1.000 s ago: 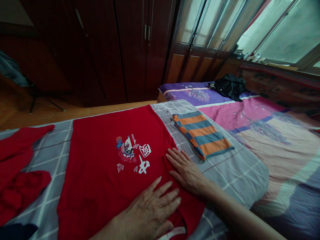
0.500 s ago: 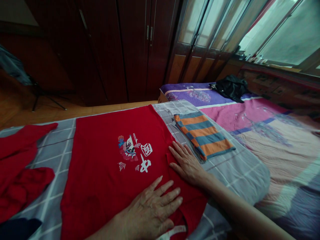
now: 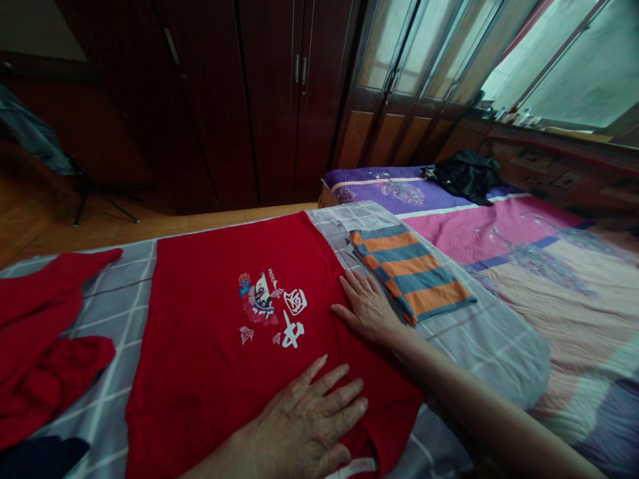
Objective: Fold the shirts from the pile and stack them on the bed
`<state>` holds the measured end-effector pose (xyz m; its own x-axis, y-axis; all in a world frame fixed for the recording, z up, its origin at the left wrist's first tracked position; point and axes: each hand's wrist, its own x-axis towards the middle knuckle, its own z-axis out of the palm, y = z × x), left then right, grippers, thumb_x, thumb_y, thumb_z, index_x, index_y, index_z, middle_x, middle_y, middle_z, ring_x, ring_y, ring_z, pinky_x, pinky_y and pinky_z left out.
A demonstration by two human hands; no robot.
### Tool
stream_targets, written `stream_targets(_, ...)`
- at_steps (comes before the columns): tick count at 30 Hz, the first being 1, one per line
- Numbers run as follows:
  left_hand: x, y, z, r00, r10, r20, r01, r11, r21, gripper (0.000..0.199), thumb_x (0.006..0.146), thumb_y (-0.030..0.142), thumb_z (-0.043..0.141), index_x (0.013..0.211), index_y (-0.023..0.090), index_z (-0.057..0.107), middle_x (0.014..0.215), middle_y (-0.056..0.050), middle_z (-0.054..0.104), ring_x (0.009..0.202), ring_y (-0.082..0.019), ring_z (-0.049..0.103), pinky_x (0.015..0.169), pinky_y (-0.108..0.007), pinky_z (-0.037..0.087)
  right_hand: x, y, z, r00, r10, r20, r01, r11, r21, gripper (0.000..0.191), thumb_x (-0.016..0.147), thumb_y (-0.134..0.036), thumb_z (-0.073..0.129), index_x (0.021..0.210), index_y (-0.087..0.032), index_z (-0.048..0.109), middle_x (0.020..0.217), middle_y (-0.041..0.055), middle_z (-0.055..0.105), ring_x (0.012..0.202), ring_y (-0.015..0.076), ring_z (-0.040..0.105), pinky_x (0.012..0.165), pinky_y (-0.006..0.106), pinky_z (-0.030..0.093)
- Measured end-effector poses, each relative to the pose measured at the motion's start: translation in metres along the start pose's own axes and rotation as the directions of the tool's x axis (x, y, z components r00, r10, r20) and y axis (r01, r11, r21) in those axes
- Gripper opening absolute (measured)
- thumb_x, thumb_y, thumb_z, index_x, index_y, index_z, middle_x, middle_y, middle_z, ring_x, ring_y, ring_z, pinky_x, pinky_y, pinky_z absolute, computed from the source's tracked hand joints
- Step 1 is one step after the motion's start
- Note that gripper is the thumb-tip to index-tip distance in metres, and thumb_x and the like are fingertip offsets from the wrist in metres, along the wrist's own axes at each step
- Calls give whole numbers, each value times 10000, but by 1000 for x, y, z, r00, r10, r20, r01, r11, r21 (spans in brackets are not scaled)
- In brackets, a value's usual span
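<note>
Head view, from the left: a wooden floor (image 3: 30, 226) carries a black tripod stand (image 3: 94, 196) with grey cloth hanging above it, in front of a dark wooden wardrobe (image 3: 210, 113). A grey checked bedsheet (image 3: 107, 399) covers the near bed. On it lie a bunched red garment (image 3: 40, 339) and, at the frame's corner, a dark navy piece of cloth (image 3: 40, 460).

Just beside them, a red T-shirt (image 3: 200, 332) lies flat and smooth on the sheet, with a colourful printed mask design (image 3: 264, 303) and white characters on its front. Its white neck label (image 3: 349, 471) shows near the bottom edge of the view.

The left hand (image 3: 304, 426) rests palm-down on the shirt near the collar, its fingers spread. The right hand (image 3: 367, 309) lies flat on the shirt's right edge, fingers also spread, with the fingertips just beside a folded orange-and-blue striped towel (image 3: 412, 273).

Farther right and beyond are a pink quilt (image 3: 479, 246), a purple quilt (image 3: 384, 186) under a crumpled black garment (image 3: 466, 174), glass-panelled cabinet doors (image 3: 399, 66), and a bright window (image 3: 564, 66) with small bottles (image 3: 516, 118) along its sill.
</note>
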<state>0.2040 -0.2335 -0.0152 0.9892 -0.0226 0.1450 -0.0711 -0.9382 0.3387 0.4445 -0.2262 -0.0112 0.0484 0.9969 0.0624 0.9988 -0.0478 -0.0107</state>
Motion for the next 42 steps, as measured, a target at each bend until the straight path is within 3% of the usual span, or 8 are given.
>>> stream_targets(5,1,0,2,1000,-5,13,5,1000,-14,537,986,423,327,1470,221,215,1507,-16,289,1409,-217,189,1153,-442,187,16,-1,1,993,-117,24,117,993,21,714,924,-573,324,1455,-99,282,1518,135,224,1403,272,164,1139,454,151)
stream_targets(9,3,-1,3,1000,-5,16,5,1000,-27,540,983,436,325,1463,204,237,1503,-27,299,1411,-230,181,1154,-463,173,30,-2,2,999,42,14,-42,999,12,782,916,-607,284,1436,-23,295,1495,196,254,1391,306,194,1125,454,184)
stream_targets(13,3,-2,5,1000,7,9,-7,1000,-29,555,978,441,344,1464,199,229,1504,-34,296,1406,-239,196,1150,-478,180,45,-2,6,988,-145,48,143,989,40,765,917,-626,246,1458,-85,270,1521,139,217,1404,270,159,1141,432,143)
stream_targets(17,2,-4,7,1000,12,6,-12,1000,-14,550,980,434,340,1462,193,231,1502,-40,303,1408,-242,185,1146,-487,186,59,-1,9,999,51,18,-52,999,7,795,914,-618,260,1435,-18,292,1499,202,245,1394,316,180,1128,450,171)
stream_targets(21,3,-8,11,999,47,16,-47,999,-5,552,985,443,308,1466,192,211,1502,-44,306,1398,-250,220,1128,-484,231,70,-5,12,988,-153,14,153,988,33,774,907,-639,253,1457,-95,280,1523,134,220,1406,282,143,1141,414,142)
stream_targets(34,8,-14,21,990,104,-97,-79,968,237,390,998,338,333,1371,236,388,1425,18,435,1311,-224,398,1083,-423,330,126,-2,21,1000,-19,22,18,999,40,839,905,-650,202,1452,-14,233,1512,211,194,1402,317,142,1118,452,152)
stream_targets(38,5,-16,26,989,106,-106,-73,958,278,393,1009,321,291,1394,263,349,1448,54,398,1342,-212,349,1072,-424,355,143,-2,22,992,-123,28,122,991,48,773,890,-671,259,1457,-146,287,1525,98,239,1404,248,165,1129,365,152)
stream_targets(42,8,-22,37,986,114,-119,-80,963,259,400,999,320,334,1397,288,341,1443,66,403,1339,-193,357,1055,-410,391,164,-4,25,998,-68,-9,68,997,43,779,925,-609,207,1437,-25,277,1501,208,239,1394,309,177,1111,442,158)
